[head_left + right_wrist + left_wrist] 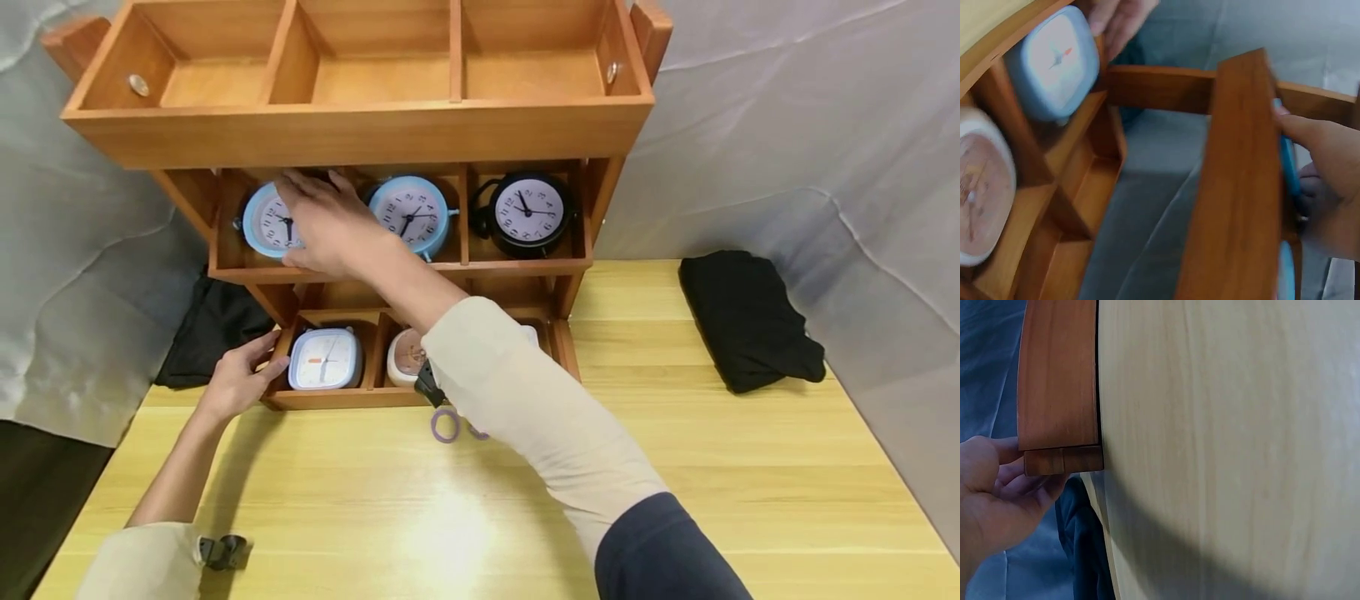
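Observation:
A wooden three-tier rack (pixel 360 133) stands on the table. In the head view my right hand (pixel 326 221) holds a round light-blue alarm clock (pixel 266 221) in the left compartment of the middle tier, covering its right side. The right wrist view shows the thumb on the clock's edge (pixel 1287 156), just behind the tier's front board (pixel 1235 175). My left hand (pixel 238 379) grips the left end of the bottom tier, its thumb and fingers on either side of the wooden end (pixel 1063 460). Close to it sits a squarish pale-blue clock (pixel 325 358).
Another light-blue clock (pixel 408 218) and a black clock (pixel 525 212) fill the middle tier. Below, a brown-faced clock (pixel 407 354) is partly behind the right sleeve. A purple ring (pixel 446 426) lies in front. Black cloth (pixel 750 321) lies at right, more (pixel 213 329) at left.

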Motion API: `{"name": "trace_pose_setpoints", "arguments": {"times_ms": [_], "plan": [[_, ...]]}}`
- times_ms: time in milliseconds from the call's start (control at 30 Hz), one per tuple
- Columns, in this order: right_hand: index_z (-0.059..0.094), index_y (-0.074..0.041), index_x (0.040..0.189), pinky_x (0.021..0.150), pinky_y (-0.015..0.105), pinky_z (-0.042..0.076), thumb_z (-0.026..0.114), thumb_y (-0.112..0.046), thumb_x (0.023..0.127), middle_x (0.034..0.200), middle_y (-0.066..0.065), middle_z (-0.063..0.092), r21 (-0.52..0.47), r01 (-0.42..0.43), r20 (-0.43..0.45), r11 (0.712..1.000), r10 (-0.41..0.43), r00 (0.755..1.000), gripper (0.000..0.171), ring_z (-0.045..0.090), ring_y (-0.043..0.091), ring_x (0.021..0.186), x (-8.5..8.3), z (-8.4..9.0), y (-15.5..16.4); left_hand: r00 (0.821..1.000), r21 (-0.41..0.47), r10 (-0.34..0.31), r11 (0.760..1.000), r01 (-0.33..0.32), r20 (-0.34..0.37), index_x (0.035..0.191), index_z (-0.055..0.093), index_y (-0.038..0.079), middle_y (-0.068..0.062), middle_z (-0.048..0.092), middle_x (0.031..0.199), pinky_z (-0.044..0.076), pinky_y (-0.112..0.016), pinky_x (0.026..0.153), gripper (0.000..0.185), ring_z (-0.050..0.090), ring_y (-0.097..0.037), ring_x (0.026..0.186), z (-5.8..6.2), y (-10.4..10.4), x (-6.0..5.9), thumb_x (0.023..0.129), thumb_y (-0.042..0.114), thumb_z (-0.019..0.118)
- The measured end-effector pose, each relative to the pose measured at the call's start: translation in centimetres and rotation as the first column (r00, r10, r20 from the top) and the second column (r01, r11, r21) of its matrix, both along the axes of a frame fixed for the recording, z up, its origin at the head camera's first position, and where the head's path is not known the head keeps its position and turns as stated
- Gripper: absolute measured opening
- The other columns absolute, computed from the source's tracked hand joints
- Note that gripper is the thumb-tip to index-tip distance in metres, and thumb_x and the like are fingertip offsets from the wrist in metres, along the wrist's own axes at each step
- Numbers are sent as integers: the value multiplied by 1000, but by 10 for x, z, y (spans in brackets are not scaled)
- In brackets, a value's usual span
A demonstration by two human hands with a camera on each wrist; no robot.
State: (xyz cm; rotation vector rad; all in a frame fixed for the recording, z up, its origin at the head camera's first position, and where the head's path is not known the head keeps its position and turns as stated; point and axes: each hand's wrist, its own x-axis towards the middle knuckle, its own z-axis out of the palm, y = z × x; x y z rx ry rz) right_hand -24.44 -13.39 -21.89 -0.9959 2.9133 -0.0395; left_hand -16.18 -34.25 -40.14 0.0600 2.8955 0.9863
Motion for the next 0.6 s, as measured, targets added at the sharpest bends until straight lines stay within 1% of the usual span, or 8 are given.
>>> {"name": "trace_pose_setpoints", "arguments": {"times_ms": [100, 167, 233, 333, 400, 500, 533, 600], "plan": [[-9, -21, 153, 121, 32, -6, 49, -55, 92, 160, -8, -13, -13, -5, 46, 1000, 5, 999, 91, -9, 6, 147, 4, 4, 5, 1000, 3, 1, 1000, -1, 17, 146, 29, -5, -36, 36, 141, 38, -62, 98, 59, 40, -53, 127, -2, 1, 0, 99, 25, 49], [-7, -20, 153, 121, 32, -4, 50, -54, 92, 160, -5, -13, -44, -31, 30, 999, 32, 999, 90, -9, 8, 148, 10, 3, 13, 1000, 7, 5, 1000, -5, 30, 146, 28, -5, -36, 36, 142, 38, -61, 98, 60, 40, -53, 127, -4, 1, 0, 99, 25, 49], [-2, -18, 154, 121, 31, 1, 50, -52, 92, 161, -1, -9, -80, -91, -29, 993, 89, 996, 87, -5, 13, 149, 22, 1, 27, 999, 10, 6, 1000, -7, 34, 146, 28, -5, -36, 36, 142, 39, -61, 98, 60, 40, -53, 127, -5, 1, 1, 99, 26, 49], [8, -13, 154, 121, 32, 7, 52, -47, 94, 161, 6, 0, -127, -201, -129, 971, 184, 974, 83, 4, 19, 149, 48, -9, 60, 1000, -1, 5, 1000, -5, 18, 145, 30, -5, -36, 37, 141, 40, -61, 97, 59, 41, -53, 125, -5, 1, 1, 99, 25, 50], [14, -10, 154, 121, 32, 11, 54, -42, 94, 161, 8, 8, -192, -260, -163, 946, 230, 959, 79, 11, 21, 149, 67, -17, 88, 1000, -26, 5, 1000, -5, -9, 144, 32, -6, -36, 40, 139, 41, -61, 95, 58, 44, -53, 123, -4, 1, 1, 99, 24, 50], [18, -8, 152, 120, 36, 15, 59, -36, 93, 160, 10, 15, -312, -298, -199, 902, 245, 949, 77, 16, 23, 148, 91, -33, 134, 999, -73, 5, 997, -9, -48, 142, 35, -7, -37, 43, 136, 44, -60, 91, 55, 47, -52, 119, -4, 0, 1, 99, 23, 51], [22, -6, 151, 120, 37, 15, 62, -34, 92, 159, 11, 18, -367, -315, -228, 875, 243, 943, 77, 18, 24, 147, 98, -39, 150, 998, -85, 4, 996, -10, -65, 141, 37, -8, -37, 45, 135, 46, -60, 89, 54, 49, -52, 117, -4, 0, 1, 98, 22, 51], [29, -2, 148, 120, 39, 17, 67, -30, 87, 157, 15, 24, -450, -344, -322, 824, 209, 923, 77, 22, 28, 146, 107, -51, 182, 995, -111, 0, 994, -12, -104, 139, 41, -9, -37, 48, 131, 48, -59, 85, 52, 52, -51, 113, -5, -1, 3, 98, 21, 52]]}}
